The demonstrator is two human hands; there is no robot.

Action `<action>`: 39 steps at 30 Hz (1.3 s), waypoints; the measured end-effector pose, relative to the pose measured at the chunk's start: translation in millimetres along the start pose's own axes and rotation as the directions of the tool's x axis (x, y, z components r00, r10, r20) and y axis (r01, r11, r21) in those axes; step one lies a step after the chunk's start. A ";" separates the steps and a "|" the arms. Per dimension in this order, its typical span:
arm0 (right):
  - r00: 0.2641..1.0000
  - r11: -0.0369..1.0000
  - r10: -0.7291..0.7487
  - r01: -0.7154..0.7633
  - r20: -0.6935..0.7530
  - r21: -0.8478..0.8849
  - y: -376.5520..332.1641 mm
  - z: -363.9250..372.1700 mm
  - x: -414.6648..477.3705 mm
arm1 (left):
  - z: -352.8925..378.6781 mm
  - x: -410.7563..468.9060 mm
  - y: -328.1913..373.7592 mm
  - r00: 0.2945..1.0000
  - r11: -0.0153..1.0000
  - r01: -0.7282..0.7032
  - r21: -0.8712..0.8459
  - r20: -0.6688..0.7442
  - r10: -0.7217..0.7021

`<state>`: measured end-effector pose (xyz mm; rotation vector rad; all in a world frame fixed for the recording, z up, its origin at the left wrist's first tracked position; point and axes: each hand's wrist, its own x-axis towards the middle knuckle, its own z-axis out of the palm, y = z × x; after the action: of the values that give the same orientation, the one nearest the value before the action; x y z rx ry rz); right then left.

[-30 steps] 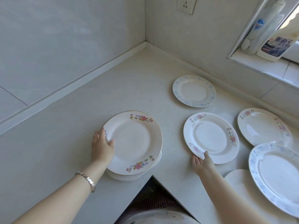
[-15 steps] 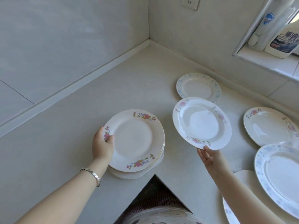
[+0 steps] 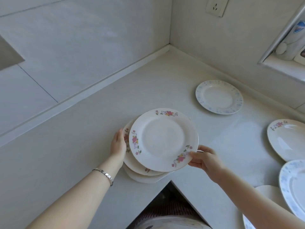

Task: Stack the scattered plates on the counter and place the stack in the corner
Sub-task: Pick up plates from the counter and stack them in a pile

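Observation:
My right hand (image 3: 203,158) grips the near right rim of a white plate with pink flowers (image 3: 162,139) and holds it over the plate stack (image 3: 140,171) at the counter's inner edge. Whether the plate touches the stack I cannot tell. My left hand (image 3: 118,143) holds the left rim of the stack. A blue-patterned plate (image 3: 218,96) lies further back on the right. Another pink-flowered plate (image 3: 288,139) lies at the right edge. A blue-rimmed plate (image 3: 293,184) overlaps a plain white plate (image 3: 267,194) at the lower right. The counter corner (image 3: 170,50) lies beyond.
The white counter (image 3: 82,138) meets tiled walls on the left and at the back. A wall socket (image 3: 217,5) sits above the corner. A window ledge with bottles (image 3: 295,45) is at the upper right. The counter's notched front edge (image 3: 170,181) is just below the stack.
My right hand lifted the pink-flowered plate off the counter on the right and carried it left over the stack. My left hand stayed on the stack's rim.

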<state>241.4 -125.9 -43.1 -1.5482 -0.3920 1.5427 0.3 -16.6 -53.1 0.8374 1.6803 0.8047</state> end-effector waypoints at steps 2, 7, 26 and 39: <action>1.000 1.000 0.005 -0.005 0.008 -0.022 4.4 3.0 1.9 | -1.2 4.7 -4.0 1.000 1.000 0.002 0.022 0.017 -0.002; 0.997 0.967 -0.075 0.069 -0.018 -0.247 6.1 12.3 8.4 | 2.7 0.6 1.0 0.999 0.995 -0.049 0.091 -0.013 0.051; 0.883 0.892 0.288 -0.108 -0.369 0.439 -81.0 -68.4 150.8 | 19.0 20.8 1.9 0.978 0.864 -0.039 0.502 -0.158 0.136; 0.899 0.775 0.251 0.035 -0.358 0.632 -96.7 -91.7 208.2 | 21.5 24.6 6.8 0.979 0.899 0.035 0.436 -0.194 0.056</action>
<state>396.5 51.1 -118.5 -1.3147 0.4472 1.1853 16.9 9.9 -64.5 1.1007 2.0838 0.5331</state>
